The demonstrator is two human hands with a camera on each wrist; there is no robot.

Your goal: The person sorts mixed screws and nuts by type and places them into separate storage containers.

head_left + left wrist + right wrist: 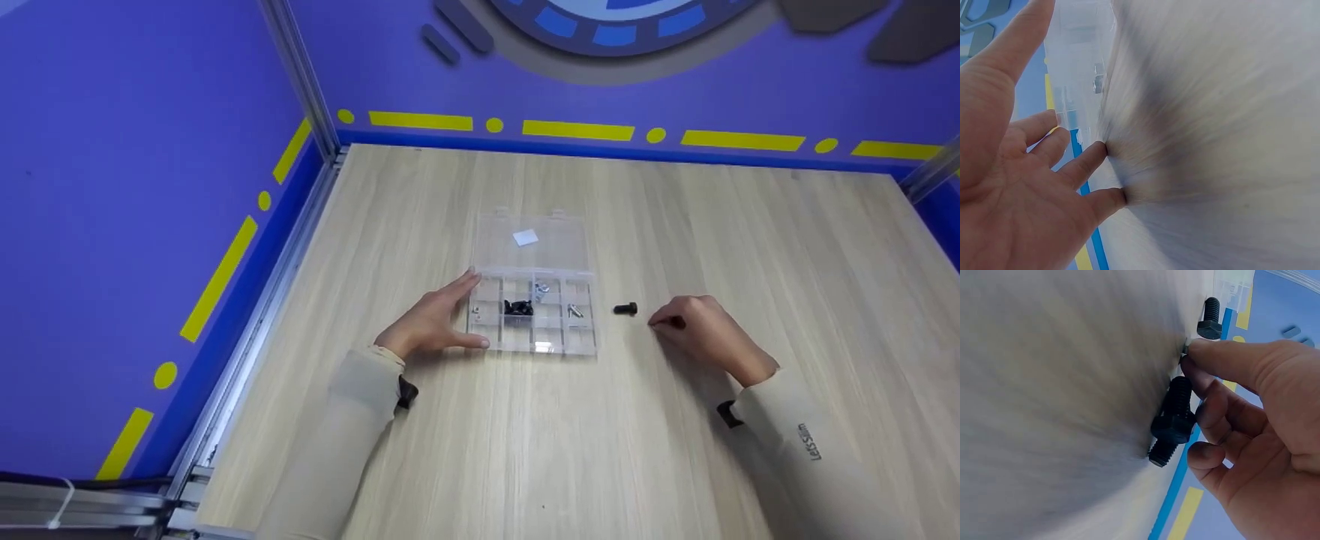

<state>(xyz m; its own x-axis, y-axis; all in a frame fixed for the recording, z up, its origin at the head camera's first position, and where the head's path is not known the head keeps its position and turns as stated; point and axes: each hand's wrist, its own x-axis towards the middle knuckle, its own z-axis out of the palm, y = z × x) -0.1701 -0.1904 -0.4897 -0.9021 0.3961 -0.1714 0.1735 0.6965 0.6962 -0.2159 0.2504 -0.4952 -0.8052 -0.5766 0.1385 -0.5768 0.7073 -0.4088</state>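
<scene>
A clear plastic compartment box lies near the middle of the head view on a pale wood-grain tabletop, its transparent lid folded back toward the top of the frame with a small white rectangle on it. The two hands are well apart, one on each side of the box. The left hand, left of centre, is spread wide, its forefinger and thumb reaching the box's left edge at the upper and lower ends. The right hand, right of centre, is curled low over the wood, thumb and forefinger pinched together on a small metallic piece mostly hidden by the fingertips. Between that hand and the box, a black hex-head bolt lies on its side, head toward the right of the frame. In the right wrist view, a second black bolt lies at the centre, near the curled fingers, with a black threaded shank showing just below its head. Inside the box, a cluster of small black parts fills a compartment left of the middle, silver screws lie in one at the right, and silver pieces sit in one farther up. Blue walls with yellow bars and dots frame the upper and left parts of the head view.
</scene>
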